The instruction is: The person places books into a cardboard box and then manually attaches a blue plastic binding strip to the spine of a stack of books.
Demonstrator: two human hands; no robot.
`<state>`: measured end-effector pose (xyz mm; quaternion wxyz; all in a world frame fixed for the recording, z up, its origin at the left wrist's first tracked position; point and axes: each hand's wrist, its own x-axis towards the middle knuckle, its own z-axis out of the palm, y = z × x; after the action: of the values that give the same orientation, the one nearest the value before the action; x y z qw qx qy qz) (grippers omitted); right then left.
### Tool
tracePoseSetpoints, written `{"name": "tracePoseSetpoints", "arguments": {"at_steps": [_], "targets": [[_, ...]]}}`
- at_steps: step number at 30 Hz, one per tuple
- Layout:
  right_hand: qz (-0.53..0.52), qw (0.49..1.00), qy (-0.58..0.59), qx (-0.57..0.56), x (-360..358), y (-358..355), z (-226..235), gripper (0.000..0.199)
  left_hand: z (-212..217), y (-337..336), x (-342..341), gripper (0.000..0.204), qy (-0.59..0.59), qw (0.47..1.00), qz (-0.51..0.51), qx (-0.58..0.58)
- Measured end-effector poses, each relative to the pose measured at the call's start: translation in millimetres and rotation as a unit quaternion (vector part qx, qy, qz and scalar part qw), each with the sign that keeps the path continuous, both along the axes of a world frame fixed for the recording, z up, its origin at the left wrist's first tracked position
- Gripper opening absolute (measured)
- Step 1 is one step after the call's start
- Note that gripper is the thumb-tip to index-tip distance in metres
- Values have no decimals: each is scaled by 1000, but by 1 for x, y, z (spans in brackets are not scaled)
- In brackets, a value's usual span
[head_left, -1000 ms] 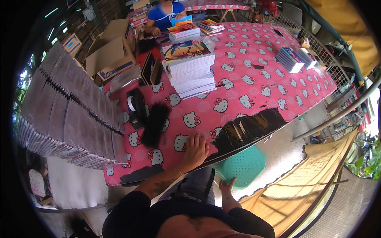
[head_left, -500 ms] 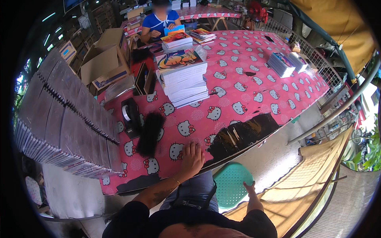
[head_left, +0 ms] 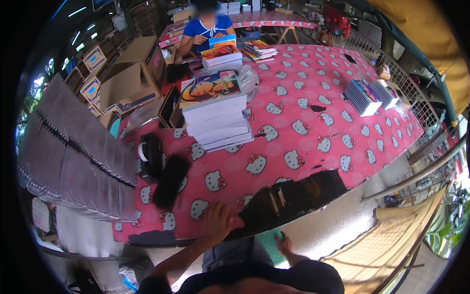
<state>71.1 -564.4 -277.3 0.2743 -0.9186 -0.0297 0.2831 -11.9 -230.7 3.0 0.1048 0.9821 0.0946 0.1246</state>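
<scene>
The fingers of the left hand (head_left: 215, 220) lie spread and flat on the near edge of the bench (head_left: 293, 132), holding nothing, pressed on the pink cat-patterned cloth (head_left: 313, 117) just beside its torn dark patch (head_left: 293, 196). That hand has stayed planted over the last second. The right hand (head_left: 284, 243) has meanwhile dropped lower beneath the bench edge; its fingers rest open on the green stool seat (head_left: 267, 240), which now shows only as a sliver where before it was in plain view, so the person seems to be drawing it in under themselves. Farther out lie a black brush-like bundle (head_left: 169, 181), a tape dispenser (head_left: 149, 154), a stack of books (head_left: 215, 115), and stacked grey spiral pads (head_left: 73, 152) at left. A seated person in blue (head_left: 208, 27) works across the bench.
</scene>
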Motion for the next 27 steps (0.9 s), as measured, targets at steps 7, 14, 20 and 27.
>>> {"name": "tracePoseSetpoints", "arguments": {"at_steps": [7, 14, 20, 27], "targets": [[7, 995, -96, 22, -22, -13, 10, 62, 4, -8, -6, 44, -2, 999, 44, -21], [11, 986, -152, 66, -22, -12, -12, 61, 8, -8, -3, 45, -21, 999, 35, -9], [45, 983, -155, 85, -23, -29, -45, 53, 7, -10, -7, 46, -47, 998, 37, -26], [83, 982, -155, 73, -13, -29, -66, 53, -12, -5, -17, 53, -58, 996, 57, -32]]}}
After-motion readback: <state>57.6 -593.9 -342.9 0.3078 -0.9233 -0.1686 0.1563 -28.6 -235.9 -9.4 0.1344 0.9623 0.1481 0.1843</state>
